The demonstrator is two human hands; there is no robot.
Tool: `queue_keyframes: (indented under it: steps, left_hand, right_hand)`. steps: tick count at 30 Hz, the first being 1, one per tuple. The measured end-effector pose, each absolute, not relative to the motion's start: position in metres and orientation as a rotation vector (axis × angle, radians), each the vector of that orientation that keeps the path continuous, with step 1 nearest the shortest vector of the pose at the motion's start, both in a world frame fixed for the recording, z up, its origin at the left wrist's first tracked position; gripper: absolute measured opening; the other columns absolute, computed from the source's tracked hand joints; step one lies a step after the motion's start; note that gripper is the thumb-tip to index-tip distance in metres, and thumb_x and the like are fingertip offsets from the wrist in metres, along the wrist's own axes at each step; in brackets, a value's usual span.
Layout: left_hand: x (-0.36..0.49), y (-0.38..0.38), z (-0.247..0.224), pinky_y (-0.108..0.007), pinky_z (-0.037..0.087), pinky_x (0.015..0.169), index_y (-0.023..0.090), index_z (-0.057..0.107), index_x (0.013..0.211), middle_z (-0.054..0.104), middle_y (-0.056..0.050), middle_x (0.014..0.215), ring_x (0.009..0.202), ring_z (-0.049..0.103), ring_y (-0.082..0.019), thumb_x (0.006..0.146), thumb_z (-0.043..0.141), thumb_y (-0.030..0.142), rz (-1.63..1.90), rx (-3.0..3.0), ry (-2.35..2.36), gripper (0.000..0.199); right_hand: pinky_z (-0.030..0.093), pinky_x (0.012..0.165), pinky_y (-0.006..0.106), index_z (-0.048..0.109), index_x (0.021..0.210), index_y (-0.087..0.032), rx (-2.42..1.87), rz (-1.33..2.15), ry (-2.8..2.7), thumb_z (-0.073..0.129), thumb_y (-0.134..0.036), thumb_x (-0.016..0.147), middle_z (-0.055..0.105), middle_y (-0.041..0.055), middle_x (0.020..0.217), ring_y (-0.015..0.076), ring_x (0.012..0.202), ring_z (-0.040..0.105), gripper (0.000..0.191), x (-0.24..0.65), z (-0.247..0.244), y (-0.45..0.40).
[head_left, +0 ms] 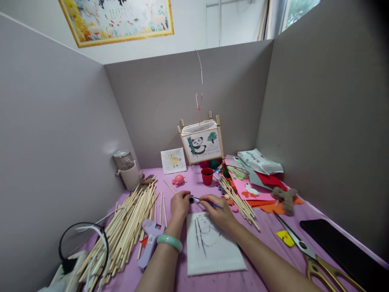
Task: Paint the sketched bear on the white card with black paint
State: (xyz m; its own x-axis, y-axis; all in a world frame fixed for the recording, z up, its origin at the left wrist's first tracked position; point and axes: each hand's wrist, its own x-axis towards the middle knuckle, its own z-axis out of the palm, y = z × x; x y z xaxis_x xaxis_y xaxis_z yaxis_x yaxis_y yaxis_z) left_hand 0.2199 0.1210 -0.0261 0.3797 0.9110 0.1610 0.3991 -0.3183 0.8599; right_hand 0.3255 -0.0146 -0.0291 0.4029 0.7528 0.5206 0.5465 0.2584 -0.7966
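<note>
My right hand is closed round a thin blue paintbrush, its tip pointing left. Beside it, my left hand pinches a small dark paint pot, and the brush tip meets or nearly meets it; the fingers partly hide the spot. Just below my hands lies a white cloth-like sheet with a panda outline and dark strokes drawn on it. A red cup of dark liquid stands beyond my hands, with a brush leaning by it. A pink animal figure sits further left.
Wooden sticks and a lilac glue gun lie left. Scissors, a black phone and coloured sheets lie right. A panda lantern and chick picture stand behind. Grey partitions enclose the table.
</note>
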Motion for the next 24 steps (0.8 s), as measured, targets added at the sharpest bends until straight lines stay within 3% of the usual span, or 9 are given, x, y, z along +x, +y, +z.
queue_keyframes:
  steps: [24]
  left_hand:
    - [0.2228,0.1289,-0.0296,-0.027,0.043,0.075,0.021,0.076,0.09,0.075,-0.008,0.089,0.085,0.066,-0.02,0.082,0.055,0.023,0.72,2.111,1.202,0.022]
  right_hand:
    - [0.047,0.08,0.031,0.071,0.099,-0.023,-1.4,0.064,-1.391,0.054,-0.024,0.091,0.072,0.0053,0.096,0.0185,0.088,0.065,0.018,0.3282,-0.0374,-0.0117]
